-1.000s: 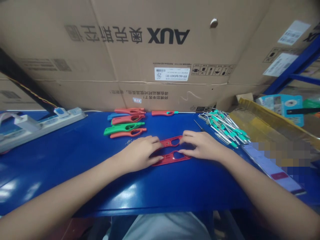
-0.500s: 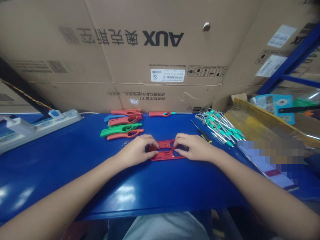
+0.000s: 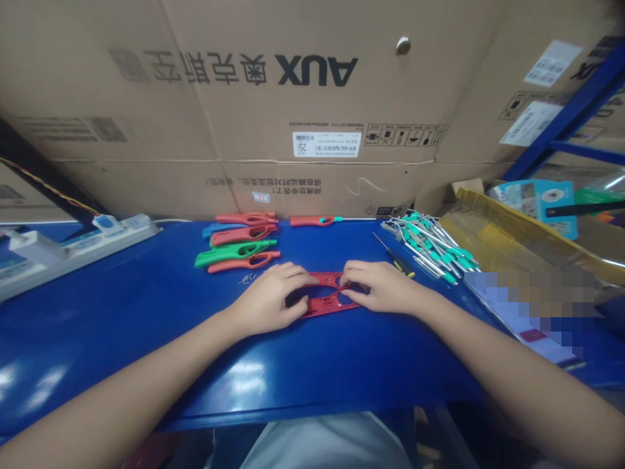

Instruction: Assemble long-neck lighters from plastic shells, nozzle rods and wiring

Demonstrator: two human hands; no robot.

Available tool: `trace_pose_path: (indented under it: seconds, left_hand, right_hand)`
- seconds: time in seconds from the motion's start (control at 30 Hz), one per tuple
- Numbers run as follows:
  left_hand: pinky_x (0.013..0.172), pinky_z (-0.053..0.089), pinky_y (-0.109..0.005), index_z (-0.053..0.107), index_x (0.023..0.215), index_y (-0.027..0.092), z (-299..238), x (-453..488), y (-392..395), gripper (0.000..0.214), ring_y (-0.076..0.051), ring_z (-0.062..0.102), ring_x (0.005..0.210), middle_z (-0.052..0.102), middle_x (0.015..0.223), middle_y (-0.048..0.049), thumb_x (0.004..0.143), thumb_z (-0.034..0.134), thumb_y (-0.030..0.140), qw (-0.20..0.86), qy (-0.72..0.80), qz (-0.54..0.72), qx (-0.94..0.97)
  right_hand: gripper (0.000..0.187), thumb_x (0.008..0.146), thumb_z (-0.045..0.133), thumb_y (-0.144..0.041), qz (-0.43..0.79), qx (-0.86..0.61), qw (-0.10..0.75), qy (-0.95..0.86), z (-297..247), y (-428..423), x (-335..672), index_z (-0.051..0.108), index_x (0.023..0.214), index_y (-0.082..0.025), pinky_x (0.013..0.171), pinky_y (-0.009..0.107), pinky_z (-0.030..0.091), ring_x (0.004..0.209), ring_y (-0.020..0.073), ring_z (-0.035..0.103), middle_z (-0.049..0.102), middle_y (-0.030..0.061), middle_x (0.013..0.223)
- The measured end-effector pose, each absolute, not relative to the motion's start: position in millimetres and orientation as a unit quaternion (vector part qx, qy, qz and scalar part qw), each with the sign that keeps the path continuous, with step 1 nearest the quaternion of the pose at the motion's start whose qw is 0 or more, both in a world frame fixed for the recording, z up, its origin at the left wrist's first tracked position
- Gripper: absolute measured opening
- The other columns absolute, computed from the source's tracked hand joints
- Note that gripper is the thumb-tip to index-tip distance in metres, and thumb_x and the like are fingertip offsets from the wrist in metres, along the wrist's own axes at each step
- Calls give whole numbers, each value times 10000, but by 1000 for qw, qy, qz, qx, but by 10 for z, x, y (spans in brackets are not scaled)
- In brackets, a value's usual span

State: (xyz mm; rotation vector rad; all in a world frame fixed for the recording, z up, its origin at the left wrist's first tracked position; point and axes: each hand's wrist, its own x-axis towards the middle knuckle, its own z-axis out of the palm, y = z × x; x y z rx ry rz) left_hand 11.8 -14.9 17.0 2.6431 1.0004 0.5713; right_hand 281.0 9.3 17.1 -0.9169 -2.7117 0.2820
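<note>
A flat red plastic lighter casing (image 3: 328, 305) with oval openings lies on the blue workbench (image 3: 122, 312), mostly under my hands. My left hand (image 3: 270, 301) grips its left end, fingers curled over the top. My right hand (image 3: 378, 287) holds its right end, and the fingertips of both hands nearly meet above the middle. Part of the casing is hidden by my fingers. Just beyond my hands lie several coloured lighter bodies (image 3: 239, 244) in red, green, orange and blue.
A long red lighter (image 3: 312, 221) lies along the back edge. To the right are a screwdriver (image 3: 394, 263) and a heap of metal rods with green parts (image 3: 430, 247). A white power strip (image 3: 83, 247) runs along the left, and cardboard boxes (image 3: 312, 111) wall the back.
Both hands have drawn closer together over the red casing since a second ago, and the casing sits more compact between them. The view has shifted slightly.
</note>
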Motion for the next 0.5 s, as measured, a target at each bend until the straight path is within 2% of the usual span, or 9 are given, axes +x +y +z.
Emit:
trace_pose_path:
  seconds: [0.07,0.17,0.23,0.3,0.37,0.43,0.5]
  left_hand:
    - [976,466,-405,625,1276,238,161,116,-150,367,-240,604,1099,681,1199,-63,913,569,223,130,342,190,911]
    - [966,465,-410,610,1309,254,155,105,-150,385,-244,603,1096,668,1210,-67,927,569,243,117,343,176,915]
    - [958,464,-411,612,1308,250,160,97,-148,380,-244,604,1083,667,1195,-70,934,551,229,106,346,165,918]
    - [942,471,-402,623,1290,235,167,91,-144,364,-244,604,1065,671,1170,-75,937,536,212,101,345,152,921]
    - [928,479,-388,637,1263,218,168,86,-139,343,-241,604,1049,673,1145,-81,940,521,199,101,341,145,923]
    - [924,483,-381,644,1246,210,165,83,-136,329,-240,603,1041,672,1125,-82,947,508,197,101,339,142,924]
    - [924,485,-380,643,1246,209,161,82,-136,325,-239,603,1039,671,1119,-82,954,502,199,100,340,143,924]
  right_hand:
    - [153,969,570,-322,91,-314,125,-937,205,90,2818,674,1006,-217,660,265,432,767,144,629,679,32,1022]
    - [270,967,574,-425,68,-317,124,-938,338,149,2948,663,1154,-252,705,276,471,902,176,660,663,50,1170]
    - [333,964,563,-452,30,-401,170,-900,448,241,3131,641,1220,-253,771,301,494,960,199,657,637,75,1235]
    - [325,950,558,-419,-43,-550,161,-819,519,363,3355,657,1182,-213,765,341,498,940,238,656,637,111,1205]
    - [257,909,585,-385,-70,-679,93,-724,514,492,3561,695,1047,-197,719,354,496,979,290,653,645,125,1164]
    - [223,867,619,-360,-46,-742,53,-667,440,604,3706,696,979,-184,711,363,498,992,314,651,652,141,1120]
    - [204,835,641,-333,-38,-747,56,-662,337,686,3779,694,929,-159,702,384,504,948,327,658,656,166,1062]
